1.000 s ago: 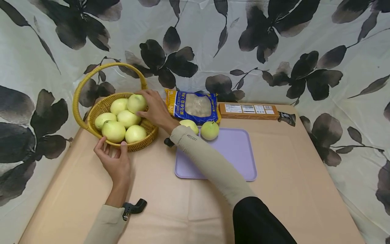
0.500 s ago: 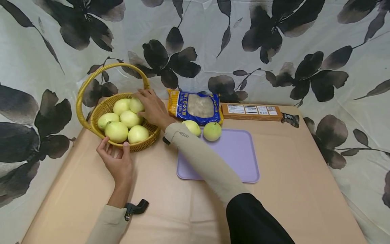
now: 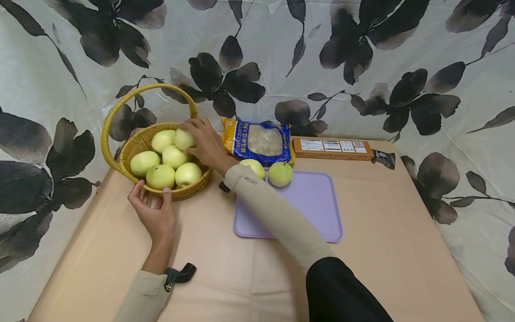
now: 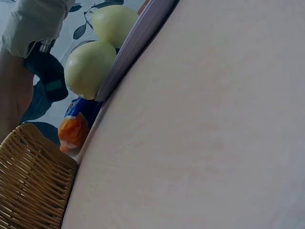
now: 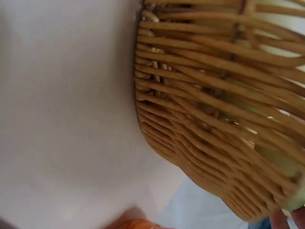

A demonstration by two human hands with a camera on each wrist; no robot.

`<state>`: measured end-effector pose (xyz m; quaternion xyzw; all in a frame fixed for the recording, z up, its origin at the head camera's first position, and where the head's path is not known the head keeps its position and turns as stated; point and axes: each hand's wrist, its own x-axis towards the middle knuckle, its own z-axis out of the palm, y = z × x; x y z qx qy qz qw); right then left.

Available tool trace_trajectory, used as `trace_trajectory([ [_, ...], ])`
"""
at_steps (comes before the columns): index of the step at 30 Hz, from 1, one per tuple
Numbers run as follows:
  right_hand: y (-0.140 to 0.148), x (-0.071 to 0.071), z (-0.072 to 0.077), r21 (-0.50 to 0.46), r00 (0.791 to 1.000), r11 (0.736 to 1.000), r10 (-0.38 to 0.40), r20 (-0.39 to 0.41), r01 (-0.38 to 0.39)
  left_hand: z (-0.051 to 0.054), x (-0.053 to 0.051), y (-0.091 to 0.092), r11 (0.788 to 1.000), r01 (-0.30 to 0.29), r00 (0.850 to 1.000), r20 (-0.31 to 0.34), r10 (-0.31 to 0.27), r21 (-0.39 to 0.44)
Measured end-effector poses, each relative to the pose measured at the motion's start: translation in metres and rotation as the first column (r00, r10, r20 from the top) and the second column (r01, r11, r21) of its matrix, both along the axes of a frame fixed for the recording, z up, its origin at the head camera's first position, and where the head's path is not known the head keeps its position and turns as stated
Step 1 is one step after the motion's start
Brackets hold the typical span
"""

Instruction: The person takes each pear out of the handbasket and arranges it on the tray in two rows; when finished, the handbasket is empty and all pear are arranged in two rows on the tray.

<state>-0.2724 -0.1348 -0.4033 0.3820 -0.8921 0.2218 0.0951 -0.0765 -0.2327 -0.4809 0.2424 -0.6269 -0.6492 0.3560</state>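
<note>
Bag (image 3: 263, 142) lettered "ORECCHIETTE" lies near curled hands: left hand (image 3: 155, 216) holding basket (image 3: 195, 191), right hand (image 3: 208, 145) gripping fruit (image 3: 183, 139).

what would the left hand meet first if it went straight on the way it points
Probably the near wall of the round yellow wicker basket; the left hand seems to touch it.

My head camera looks forward and down from above, wide enough to take in the worktop (image 3: 386, 232), my left hand (image 3: 157, 217) and my right hand (image 3: 207, 145). My left wrist's camera sits low and tilted, facing past the basket (image 3: 189, 192) toward the tray (image 4: 136, 43) and two green fruits (image 4: 90, 69). My right wrist's, turned sideways, looks closely at the basket's woven wall. All three share the basket and worktop.
</note>
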Motion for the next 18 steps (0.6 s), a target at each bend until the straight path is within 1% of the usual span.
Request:
trace_trajectory([
  [4,0.013,0.008,0.005,-0.079,0.999,0.997,0.011,0.033,-0.008,0.002,0.001,0.000,1.000,-0.004,1.000,-0.003,0.004,-0.006],
  [7,0.024,0.016,0.010,-0.150,0.999,0.988,0.025,0.046,-0.018,0.004,0.002,0.001,1.000,-0.004,1.000,-0.004,0.004,-0.010],
  [11,0.039,0.026,0.013,-0.239,0.998,0.970,0.044,0.042,-0.033,0.004,0.002,0.001,1.000,-0.006,1.000,0.001,0.006,-0.012],
  [18,0.075,0.046,0.019,-0.365,0.998,0.931,0.044,0.034,-0.029,0.002,0.000,0.001,1.000,-0.002,1.000,-0.002,0.002,-0.002],
])
